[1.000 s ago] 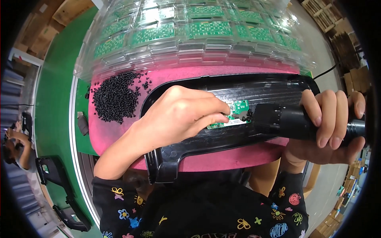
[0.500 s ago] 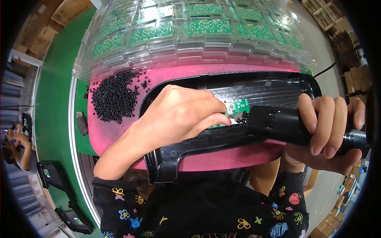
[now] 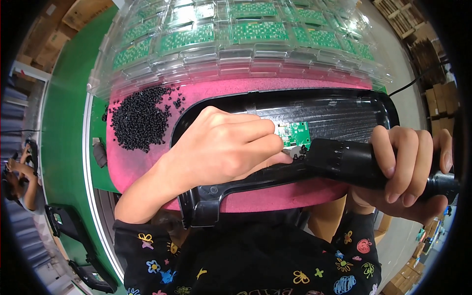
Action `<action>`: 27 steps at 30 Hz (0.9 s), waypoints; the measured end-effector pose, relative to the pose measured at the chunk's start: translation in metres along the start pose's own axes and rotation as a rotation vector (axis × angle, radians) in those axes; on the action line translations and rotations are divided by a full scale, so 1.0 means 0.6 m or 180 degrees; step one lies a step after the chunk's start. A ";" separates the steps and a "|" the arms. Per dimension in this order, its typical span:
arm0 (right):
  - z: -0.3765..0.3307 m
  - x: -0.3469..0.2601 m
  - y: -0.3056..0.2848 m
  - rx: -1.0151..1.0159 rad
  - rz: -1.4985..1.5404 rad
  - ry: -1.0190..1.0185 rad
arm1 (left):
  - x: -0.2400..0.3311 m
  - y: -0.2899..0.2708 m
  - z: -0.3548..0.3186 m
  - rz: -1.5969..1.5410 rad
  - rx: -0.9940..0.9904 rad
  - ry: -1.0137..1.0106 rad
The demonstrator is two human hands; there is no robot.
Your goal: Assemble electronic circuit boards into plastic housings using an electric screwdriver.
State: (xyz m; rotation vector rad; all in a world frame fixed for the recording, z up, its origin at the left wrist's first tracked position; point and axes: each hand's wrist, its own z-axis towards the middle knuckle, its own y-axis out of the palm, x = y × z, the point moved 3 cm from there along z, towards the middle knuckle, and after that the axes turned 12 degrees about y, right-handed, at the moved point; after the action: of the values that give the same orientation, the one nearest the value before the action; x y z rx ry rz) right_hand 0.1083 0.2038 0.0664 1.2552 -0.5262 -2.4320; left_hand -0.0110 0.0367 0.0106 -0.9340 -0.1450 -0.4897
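Note:
My right hand point(image 3: 410, 169) is wrapped round a black electric screwdriver point(image 3: 339, 160), which lies nearly level with its nose pointing left. Against that nose, my left hand point(image 3: 231, 142) is closed in a pinch, with a few small black screws point(image 3: 300, 154) showing at its thumb tip. Below both hands is a shallow black plastic housing point(image 3: 344, 115). A green circuit board point(image 3: 297, 132) sits inside it, partly covered by my left fingers. The screwdriver's tip and the spot under it are hidden.
A heap of small black screws point(image 3: 140, 120) lies on the pink mat point(image 3: 132, 169) at left. Stacked clear trays point(image 3: 236, 59) of green boards stand at the back. Two black housings point(image 3: 69, 221) are at lower left, and a person point(image 3: 24, 182) is at far left.
The screwdriver's nose has shifted slightly downward in the picture, and the screws at my left thumb have moved down with it. My left fingers have curled in a little more.

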 end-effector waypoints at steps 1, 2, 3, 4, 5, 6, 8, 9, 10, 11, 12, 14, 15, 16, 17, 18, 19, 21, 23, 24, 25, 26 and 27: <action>0.001 0.001 0.002 0.0017 0.0032 -0.0023 | -0.001 -0.001 -0.002 0.0063 -0.0088 0.0003; 0.002 0.000 0.003 0.0031 0.0063 -0.0039 | -0.001 -0.003 -0.002 0.0049 -0.0073 -0.0010; 0.004 0.002 0.004 0.0033 0.0058 -0.0014 | -0.002 -0.004 -0.001 0.0087 -0.0126 0.0026; 0.006 0.006 0.005 -0.0027 0.0048 -0.0007 | -0.001 -0.004 -0.001 0.0127 -0.0180 0.0062; 0.007 0.011 0.006 -0.0083 0.0033 -0.0010 | -0.003 -0.003 -0.002 0.0112 -0.0170 0.0058; 0.007 0.015 0.007 -0.0125 -0.0044 0.0030 | -0.005 0.000 -0.003 0.0127 -0.0288 0.0048; 0.011 0.018 0.012 -0.0175 -0.0167 0.0155 | -0.005 0.003 -0.003 0.0131 -0.0402 0.0042; 0.012 0.017 0.012 -0.0168 -0.0175 0.0160 | -0.005 0.003 -0.001 0.0125 -0.0447 -0.0013; 0.013 0.016 0.012 -0.0176 -0.0246 0.0137 | -0.004 0.003 0.000 0.0119 -0.0492 -0.0066; 0.014 0.016 0.011 -0.0190 -0.0315 0.0114 | -0.004 0.004 0.000 0.0115 -0.0487 -0.0062; 0.014 0.018 0.010 -0.0189 -0.0323 0.0115 | -0.005 0.005 -0.001 0.0139 -0.0454 -0.0083; 0.013 0.018 0.009 -0.0158 -0.0258 -0.0047 | -0.005 0.005 -0.001 0.0157 -0.0419 -0.0103; 0.013 0.017 0.008 -0.0155 -0.0261 -0.0042 | -0.004 0.005 -0.001 0.0168 -0.0432 -0.0115; 0.014 0.015 0.007 -0.0204 -0.0281 0.0023 | -0.003 0.005 -0.001 0.0179 -0.0446 -0.0128; 0.015 0.014 0.008 -0.0250 -0.0304 0.0084 | -0.002 0.005 0.000 0.0172 -0.0444 -0.0123; 0.015 0.015 0.010 -0.0244 -0.0311 0.0085 | -0.002 0.006 0.001 0.0226 -0.0460 -0.0144; 0.016 0.017 0.012 -0.0166 -0.0282 0.0085 | -0.002 0.007 0.003 0.0278 -0.0476 -0.0163; 0.016 0.018 0.011 -0.0073 -0.0264 0.0094 | -0.004 0.008 0.004 0.0292 -0.0510 -0.0199; 0.018 0.019 0.007 -0.0044 -0.0263 0.0162 | -0.007 0.007 0.003 0.0311 -0.0542 -0.0251; 0.020 0.023 0.004 -0.0042 -0.0258 0.0178 | -0.009 0.004 0.000 0.0192 -0.0393 -0.0286; 0.023 0.029 0.000 -0.0080 -0.0163 0.0190 | -0.010 0.001 -0.003 0.0073 -0.0243 -0.0321; 0.024 0.030 -0.003 -0.0103 -0.0098 0.0192 | -0.012 0.000 -0.002 0.0049 -0.0234 -0.0306; 0.024 0.030 -0.005 -0.0011 -0.0155 0.0197 | -0.014 -0.002 -0.002 0.0030 -0.0165 -0.0325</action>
State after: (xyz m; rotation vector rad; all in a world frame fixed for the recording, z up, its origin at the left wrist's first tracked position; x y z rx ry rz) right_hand 0.0863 0.2004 0.0603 1.3520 -0.4796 -2.4237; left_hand -0.0191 0.0379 0.0082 -1.0104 -0.2211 -0.4387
